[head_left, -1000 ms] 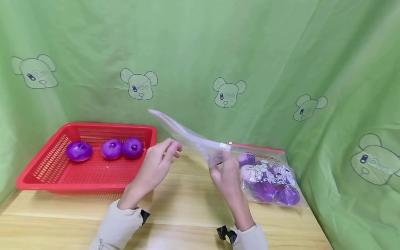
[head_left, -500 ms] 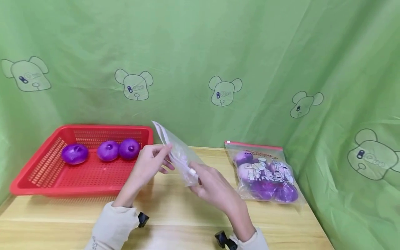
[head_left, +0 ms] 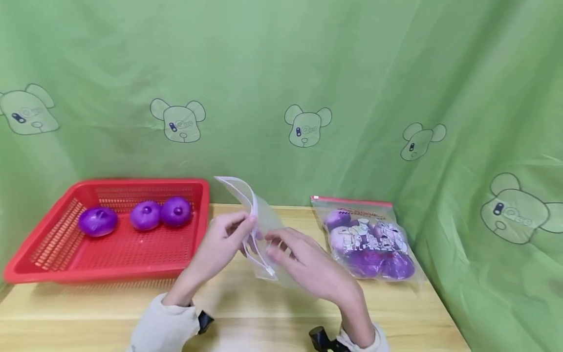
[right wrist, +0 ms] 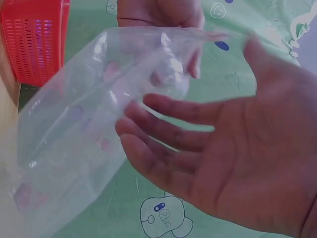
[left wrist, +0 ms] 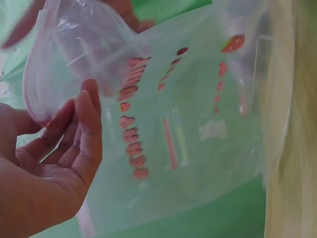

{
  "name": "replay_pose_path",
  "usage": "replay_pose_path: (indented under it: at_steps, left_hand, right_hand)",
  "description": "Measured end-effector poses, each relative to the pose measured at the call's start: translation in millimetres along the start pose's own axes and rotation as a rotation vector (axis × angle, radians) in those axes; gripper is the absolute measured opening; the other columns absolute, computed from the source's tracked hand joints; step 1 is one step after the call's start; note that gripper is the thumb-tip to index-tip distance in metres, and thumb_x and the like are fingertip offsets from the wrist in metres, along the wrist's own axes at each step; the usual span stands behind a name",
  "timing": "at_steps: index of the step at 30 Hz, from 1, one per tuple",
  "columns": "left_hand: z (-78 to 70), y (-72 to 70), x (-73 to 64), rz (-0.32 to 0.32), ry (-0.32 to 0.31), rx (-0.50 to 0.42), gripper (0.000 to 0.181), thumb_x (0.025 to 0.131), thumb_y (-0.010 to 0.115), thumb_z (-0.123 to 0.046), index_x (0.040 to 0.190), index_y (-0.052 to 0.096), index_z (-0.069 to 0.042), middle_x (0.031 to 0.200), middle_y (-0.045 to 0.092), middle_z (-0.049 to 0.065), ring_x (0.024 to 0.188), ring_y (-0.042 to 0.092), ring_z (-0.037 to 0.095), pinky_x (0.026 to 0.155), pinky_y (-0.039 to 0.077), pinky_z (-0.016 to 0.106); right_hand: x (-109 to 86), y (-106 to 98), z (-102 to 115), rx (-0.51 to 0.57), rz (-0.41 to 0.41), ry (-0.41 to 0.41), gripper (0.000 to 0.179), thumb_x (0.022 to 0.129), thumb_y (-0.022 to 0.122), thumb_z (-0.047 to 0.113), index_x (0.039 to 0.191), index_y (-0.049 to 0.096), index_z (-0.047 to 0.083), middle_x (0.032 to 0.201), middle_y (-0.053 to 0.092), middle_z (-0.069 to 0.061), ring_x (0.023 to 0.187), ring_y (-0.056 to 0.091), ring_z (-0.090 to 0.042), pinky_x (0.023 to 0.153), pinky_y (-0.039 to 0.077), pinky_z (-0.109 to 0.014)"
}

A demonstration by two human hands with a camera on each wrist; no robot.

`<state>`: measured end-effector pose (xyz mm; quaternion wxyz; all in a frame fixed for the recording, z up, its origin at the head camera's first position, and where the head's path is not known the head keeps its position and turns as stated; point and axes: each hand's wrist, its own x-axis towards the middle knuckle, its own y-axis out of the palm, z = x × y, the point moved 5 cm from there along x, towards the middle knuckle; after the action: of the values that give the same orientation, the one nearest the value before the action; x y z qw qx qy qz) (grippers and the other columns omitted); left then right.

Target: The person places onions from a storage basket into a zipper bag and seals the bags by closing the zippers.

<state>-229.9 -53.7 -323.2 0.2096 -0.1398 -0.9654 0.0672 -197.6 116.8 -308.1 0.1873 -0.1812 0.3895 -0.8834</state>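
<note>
A clear slider zip bag (head_left: 266, 215) with its mouth parted hangs between the two hands. My left hand (head_left: 220, 247) pinches the bag's rim between thumb and fingers. Red lettering and strawberry prints show on the bag (left wrist: 198, 144) in the left wrist view. My right hand (head_left: 314, 264) is at the bag's right side, its fingers loosely bent and spread. In the right wrist view that hand (right wrist: 213, 144) has its palm in sight, with the fingertips right by the plastic and nothing gripped. The white slider (head_left: 269, 270) sits at the lower end of the zip.
A red plastic basket (head_left: 200, 244) on the left holds three purple onions (head_left: 146, 215). On the right lies a filled clear bag (head_left: 365, 239) with a red zip strip and several purple onions inside. Green printed cloth (head_left: 246, 88) hangs behind the wooden table (head_left: 255, 327).
The bag has come leftward and down to the left hand, which now pinches its rim. The right hand carried it there, then let go of the slider end. The view has turned slightly right.
</note>
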Motion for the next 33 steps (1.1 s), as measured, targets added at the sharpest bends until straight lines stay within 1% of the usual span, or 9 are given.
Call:
replay_pose_path:
  at_steps: [3,9,14,16,20,22,25,30,33]
  left_hand:
    - [-0.4,14.4,-0.7,0.018,0.028,-0.054,0.027,0.106,0.049,-0.017,0.089,0.065,-0.004,0.074,0.066,0.011,0.06,0.062,0.021,0.051,0.056,0.037]
    - [0.5,33.0,-4.0,0.017,0.08,-0.018,0.026,0.106,0.047,-0.017,0.088,0.064,-0.009,0.076,0.063,0.004,0.061,0.059,0.014,0.051,0.055,0.034]
    - [-5.0,30.4,-6.7,-0.056,0.088,0.055,0.024,0.104,0.051,-0.014,0.086,0.066,-0.009,0.078,0.065,0.003,0.058,0.062,0.015,0.051,0.056,0.034]
    - [-12.1,24.9,-8.8,-0.12,0.141,0.136,0.023,0.1,0.056,-0.009,0.079,0.065,-0.01,0.074,0.065,0.001,0.058,0.064,0.013,0.05,0.056,0.031]
    - [-33.5,13.2,-15.6,-0.302,0.339,0.378,0.029,0.084,0.061,0.001,0.063,0.052,-0.016,0.058,0.054,-0.007,0.054,0.055,0.006,0.048,0.046,0.018]
    - [-42.9,9.1,-19.0,-0.363,0.418,0.489,0.028,0.079,0.059,0.004,0.065,0.046,-0.016,0.057,0.047,-0.009,0.054,0.05,0.004,0.047,0.041,0.015]
    - [-50.6,7.3,-21.8,-0.332,0.468,0.614,0.019,0.079,0.056,0.006,0.083,0.062,-0.012,0.064,0.048,-0.007,0.055,0.043,0.005,0.047,0.036,0.016]
    - [-48.2,10.4,-23.9,-0.193,0.41,0.845,0.047,0.085,0.054,0.004,0.125,0.069,-0.016,0.076,0.047,0.0,0.062,0.037,0.011,0.048,0.036,0.021]
    - [-44.6,6.7,-24.2,-0.23,0.303,0.928,0.024,0.088,0.052,-0.001,0.102,0.072,-0.005,0.076,0.046,0.003,0.064,0.039,0.016,0.051,0.041,0.028]
  right_hand:
    - [1.2,-4,0,0.025,-0.098,0.024,0.039,0.104,0.043,0.05,0.122,0.065,0.024,0.113,0.067,0.011,0.101,0.064,-0.006,0.088,0.054,-0.034]
    - [2.9,-2,6,0.02,-0.165,0.032,0.039,0.095,0.053,0.06,0.103,0.063,0.024,0.085,0.066,0.015,0.074,0.063,0.001,0.068,0.055,-0.023]
    - [-0.5,-11,8,0.039,-0.256,-0.018,0.02,0.101,0.058,0.03,0.112,0.068,0.016,0.087,0.071,0.007,0.073,0.066,-0.004,0.064,0.056,-0.021]
    - [-1.4,-16,8,0.052,-0.32,-0.018,0.025,0.102,0.055,0.013,0.126,0.061,0.014,0.103,0.072,-0.001,0.075,0.068,-0.009,0.057,0.056,-0.022]
    - [-5.8,-29,7,0.034,-0.45,-0.042,0.052,0.092,0.047,-0.012,0.138,0.05,0.013,0.127,0.064,-0.009,0.079,0.07,-0.016,0.047,0.051,-0.023]
    - [-8.4,-34,6,-0.014,-0.5,-0.055,0.053,0.086,0.045,-0.017,0.13,0.057,0.011,0.124,0.062,-0.008,0.079,0.068,-0.014,0.05,0.051,-0.023]
    - [-11.6,-41,3,-0.088,-0.566,-0.046,0.045,0.086,0.048,-0.015,0.119,0.068,0.009,0.108,0.06,-0.006,0.08,0.061,-0.01,0.061,0.052,-0.025]
    - [-15.3,-47,2,-0.17,-0.67,-0.02,0.048,0.086,0.051,-0.011,0.132,0.062,0.0,0.099,0.052,-0.009,0.075,0.047,-0.012,0.059,0.047,-0.026]
    - [-16.0,-49,3,-0.142,-0.73,-0.004,0.056,0.082,0.051,-0.013,0.137,0.052,-0.006,0.105,0.051,-0.012,0.075,0.048,-0.014,0.059,0.048,-0.024]
